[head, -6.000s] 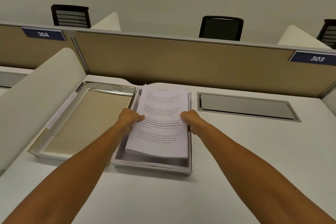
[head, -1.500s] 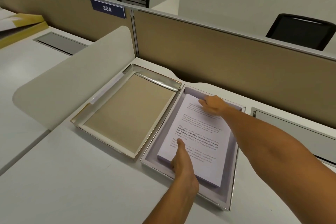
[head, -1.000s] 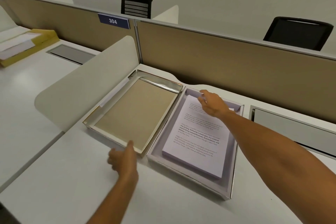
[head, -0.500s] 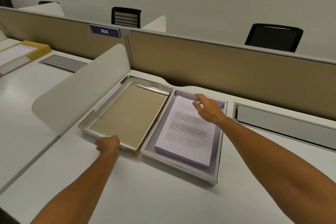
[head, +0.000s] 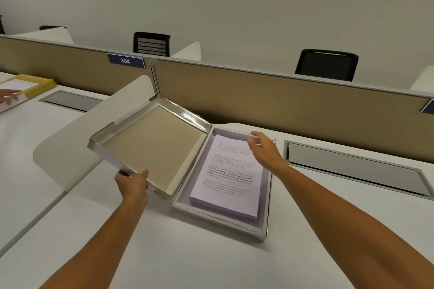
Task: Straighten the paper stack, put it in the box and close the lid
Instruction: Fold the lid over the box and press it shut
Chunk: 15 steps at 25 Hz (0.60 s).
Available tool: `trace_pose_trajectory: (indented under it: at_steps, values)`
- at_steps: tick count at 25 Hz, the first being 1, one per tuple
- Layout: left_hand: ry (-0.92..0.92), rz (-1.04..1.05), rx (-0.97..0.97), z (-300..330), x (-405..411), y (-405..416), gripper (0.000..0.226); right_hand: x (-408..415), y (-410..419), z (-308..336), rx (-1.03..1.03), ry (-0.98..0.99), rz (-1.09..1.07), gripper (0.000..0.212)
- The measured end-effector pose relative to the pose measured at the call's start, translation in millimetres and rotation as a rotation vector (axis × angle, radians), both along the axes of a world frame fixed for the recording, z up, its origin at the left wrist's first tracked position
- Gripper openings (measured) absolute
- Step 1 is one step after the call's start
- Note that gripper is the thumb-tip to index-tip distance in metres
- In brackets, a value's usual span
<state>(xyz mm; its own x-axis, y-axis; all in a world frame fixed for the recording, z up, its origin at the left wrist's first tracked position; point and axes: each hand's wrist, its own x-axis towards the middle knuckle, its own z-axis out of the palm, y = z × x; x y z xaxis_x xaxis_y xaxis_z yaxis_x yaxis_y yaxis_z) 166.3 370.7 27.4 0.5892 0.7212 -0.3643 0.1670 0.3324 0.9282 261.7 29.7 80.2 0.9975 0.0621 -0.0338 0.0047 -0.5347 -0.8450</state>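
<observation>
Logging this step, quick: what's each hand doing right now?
Left hand: closed on the lid edge.
Right hand: open, empty, over the paper.

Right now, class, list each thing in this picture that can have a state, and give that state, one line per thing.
paper stack: squared up, lying flat inside the box
box: open, on the desk
lid: open, its outer edge lifted off the desk
left hand: gripping the lid's near corner
right hand: open, fingers spread over the far end of the stack, holding nothing
yellow box: open, papers inside
</observation>
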Motion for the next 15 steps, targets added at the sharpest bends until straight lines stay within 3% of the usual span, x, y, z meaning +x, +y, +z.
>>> trace_pose_trajectory:
  at_steps: [4, 7, 15]
  values:
    - [-0.089, -0.046, 0.135, 21.3, -11.7, -19.5, 0.071, -13.7, 23.6, 7.2, 0.019, 0.002, 0.034, 0.045]
    - [-0.120, -0.096, 0.249, 25.3, -20.0, -28.4, 0.075, -22.0, 46.9, 18.1, 0.060, 0.002, 0.080, 0.045]
    - [-0.143, -0.132, 0.450, 31.9, -36.2, -52.4, 0.074, -43.4, 146.1, 79.5, 0.481, 0.243, 0.245, 0.044]
